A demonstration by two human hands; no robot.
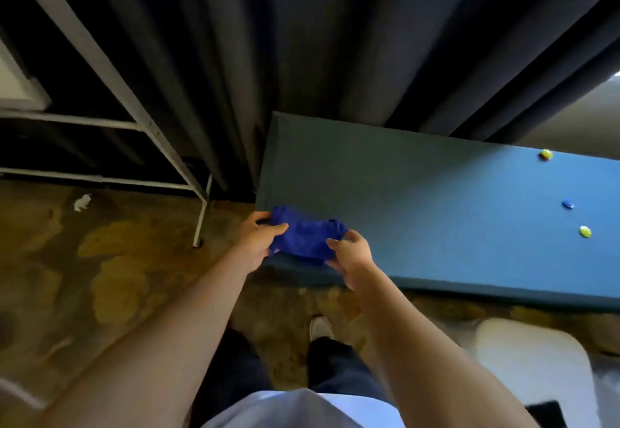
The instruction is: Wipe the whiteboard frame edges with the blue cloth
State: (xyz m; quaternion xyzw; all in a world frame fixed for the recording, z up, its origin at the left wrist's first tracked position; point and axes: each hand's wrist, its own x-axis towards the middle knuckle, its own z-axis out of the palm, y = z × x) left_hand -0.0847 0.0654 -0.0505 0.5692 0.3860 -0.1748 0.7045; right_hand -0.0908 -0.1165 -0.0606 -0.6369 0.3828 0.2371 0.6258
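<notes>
A crumpled blue cloth [307, 238] is stretched between both my hands in the middle of the view. My left hand [258, 241] pinches its left end and my right hand [352, 255] grips its right end. The cloth hangs over the near left corner of a blue-topped bench [419, 213]. A grey metal whiteboard frame [110, 72] with its white board corner [13, 85] stands at the far left, well away from both hands.
Dark curtains [335, 42] hang behind the bench. Small round magnets, yellow [585, 231], blue [568, 204] and yellow-red [545, 154], lie on the bench top at the right. A white scrap [82, 202] lies on the patterned floor. My shoe [320, 327] is below.
</notes>
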